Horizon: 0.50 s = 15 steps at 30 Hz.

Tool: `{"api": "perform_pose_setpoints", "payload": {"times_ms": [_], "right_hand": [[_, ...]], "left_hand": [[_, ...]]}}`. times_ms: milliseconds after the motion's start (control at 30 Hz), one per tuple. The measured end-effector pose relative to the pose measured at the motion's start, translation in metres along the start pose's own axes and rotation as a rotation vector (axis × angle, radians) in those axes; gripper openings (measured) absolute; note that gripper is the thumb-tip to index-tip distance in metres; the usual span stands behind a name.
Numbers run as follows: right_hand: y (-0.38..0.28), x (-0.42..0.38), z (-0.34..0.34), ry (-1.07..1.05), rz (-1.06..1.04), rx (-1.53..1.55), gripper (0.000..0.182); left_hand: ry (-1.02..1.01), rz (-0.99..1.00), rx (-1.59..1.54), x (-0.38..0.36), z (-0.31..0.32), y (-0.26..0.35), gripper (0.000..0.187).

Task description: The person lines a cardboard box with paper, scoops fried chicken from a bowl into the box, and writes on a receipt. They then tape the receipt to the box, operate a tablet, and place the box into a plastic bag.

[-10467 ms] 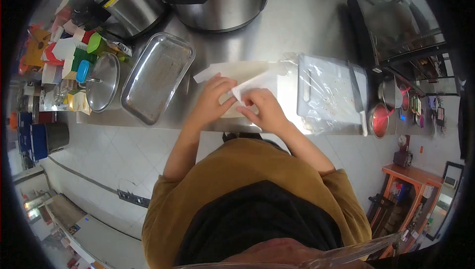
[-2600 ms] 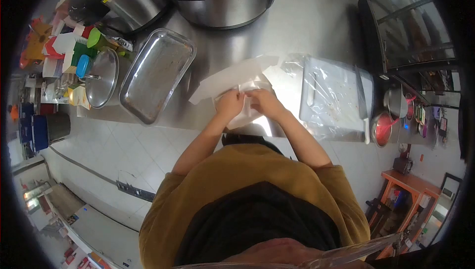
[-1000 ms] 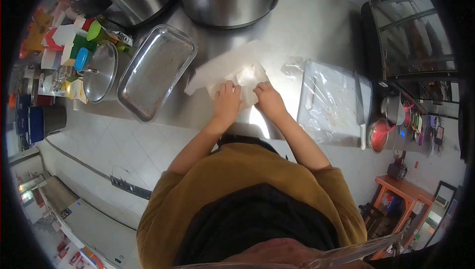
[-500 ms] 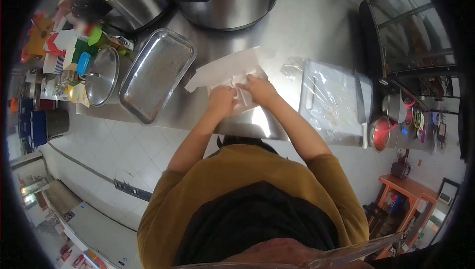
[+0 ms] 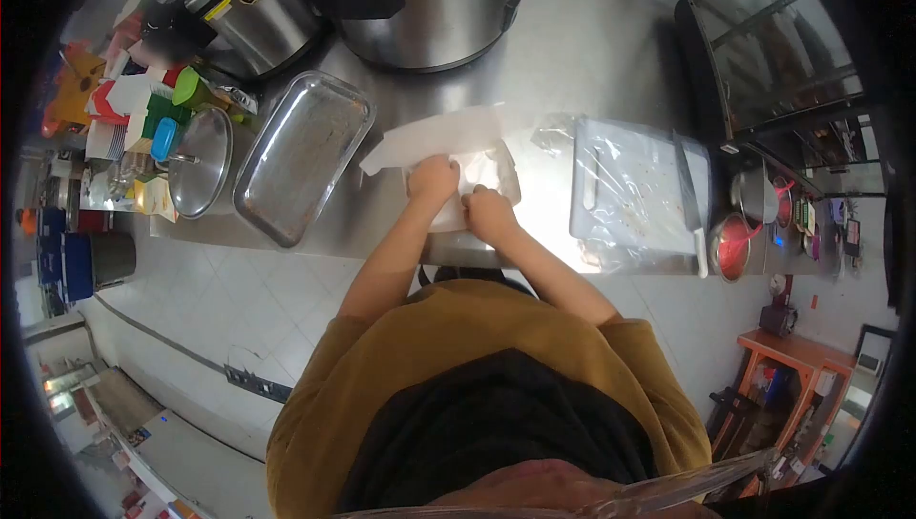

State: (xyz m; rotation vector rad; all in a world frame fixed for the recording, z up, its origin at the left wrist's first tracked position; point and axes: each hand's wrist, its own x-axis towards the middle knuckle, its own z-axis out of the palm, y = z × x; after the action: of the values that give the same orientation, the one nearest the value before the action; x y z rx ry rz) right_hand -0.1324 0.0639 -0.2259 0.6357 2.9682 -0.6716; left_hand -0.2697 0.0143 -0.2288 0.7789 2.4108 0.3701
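Observation:
A white paper box (image 5: 506,176) stands on the steel counter in front of me, its lid flap (image 5: 434,135) folded back away from me. Inside it lies something pale and crinkled, perhaps a paper liner (image 5: 480,171). My left hand (image 5: 434,180) reaches into the left side of the box with its fingers curled downward. Over the near right part of the box, my right hand (image 5: 491,216) is closed, thumb and fingers drawn together. What the fingertips of either hand hold, if anything, is hidden.
Left of the box lies an empty steel tray (image 5: 305,156), beside a lidded pot (image 5: 200,166). A large steel cooker (image 5: 429,28) stands behind. To the right are a plastic-covered cutting board (image 5: 625,195), a knife (image 5: 694,204) and a glass cabinet (image 5: 778,42).
My right hand has pulled back toward me and closed from outstretched fingers. My left hand has shifted slightly right and farther in. More of the box's inside shows.

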Motion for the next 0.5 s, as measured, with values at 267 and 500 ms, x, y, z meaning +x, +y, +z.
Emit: {"api": "perform_pose_setpoints", "payload": {"times_ms": [267,500], "right_hand": [[-0.007,-0.042,-0.02,-0.052,-0.092,-0.076,0.012],[0.02,-0.045,-0.003,0.059,0.079,-0.173,0.035]], "left_hand": [[0.105,0.197,0.107,-0.039,0.016,0.02,0.044],[0.209,0.268,0.137,-0.045,0.039,0.023,0.048]]}}
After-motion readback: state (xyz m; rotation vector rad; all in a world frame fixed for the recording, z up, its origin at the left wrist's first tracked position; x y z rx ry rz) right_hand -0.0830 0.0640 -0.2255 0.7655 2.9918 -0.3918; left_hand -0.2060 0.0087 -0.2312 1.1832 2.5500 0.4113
